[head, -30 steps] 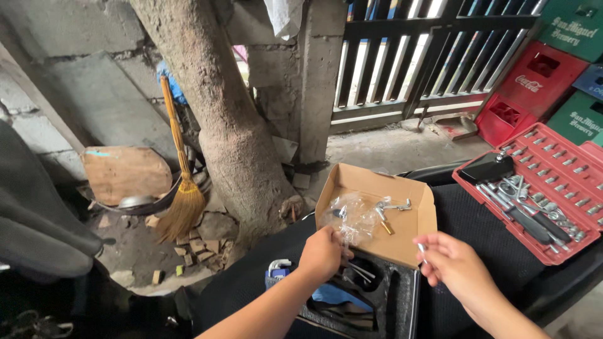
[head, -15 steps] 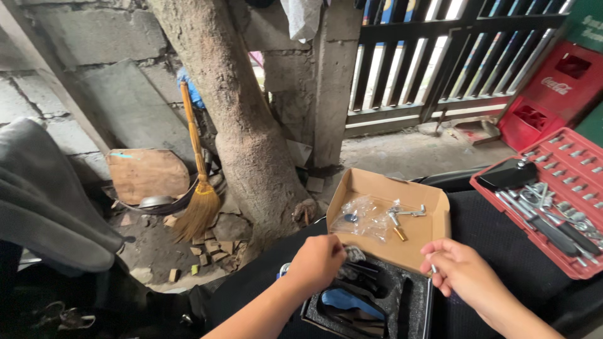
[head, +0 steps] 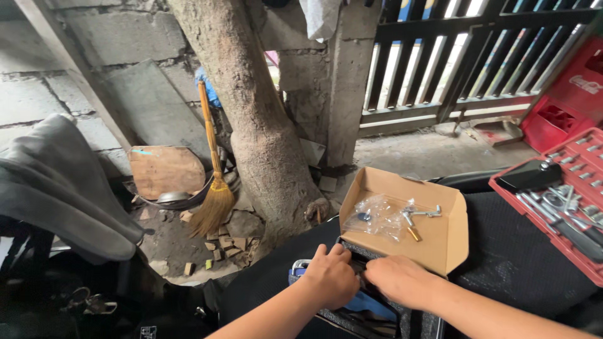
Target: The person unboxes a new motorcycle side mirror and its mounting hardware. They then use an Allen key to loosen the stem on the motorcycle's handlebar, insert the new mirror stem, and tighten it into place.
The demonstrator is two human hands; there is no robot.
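Hands, left hand (head: 331,277) and right hand (head: 398,280), rest on black tray (head: 383,314).

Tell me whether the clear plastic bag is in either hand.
No. The plastic bag lies inside the cardboard box, apart from both hands.

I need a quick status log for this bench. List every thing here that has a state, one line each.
cardboard box: open, flaps up
plastic bag: lying inside the box, crumpled
red tool case: open, tools seated
black tray: under both hands
left hand: on the tray, grip hidden
right hand: on the tray, grip hidden
broom: leaning upright
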